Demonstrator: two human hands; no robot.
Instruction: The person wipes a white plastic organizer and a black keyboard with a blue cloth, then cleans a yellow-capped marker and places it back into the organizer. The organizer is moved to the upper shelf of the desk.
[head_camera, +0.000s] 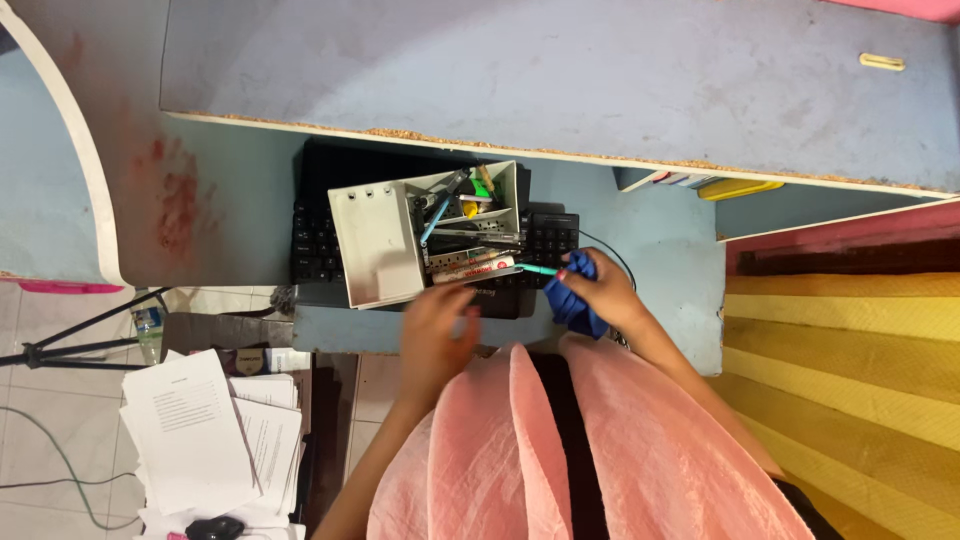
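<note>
A white desk organiser (375, 240) lies tipped on a black keyboard (318, 245); its compartments hold several pens and markers (470, 225). My left hand (437, 325) hovers just below the organiser, fingers curled and blurred, with nothing clearly in it. My right hand (600, 285) grips a blue cloth (575, 300) together with a teal pen (538, 269) that points toward the organiser.
The keyboard rests on a light blue shelf (660, 250) under a grey desk top (560, 70). A stack of papers (205, 440) lies lower left beside a tripod leg (80, 345). Yellow fabric (850, 340) fills the right side.
</note>
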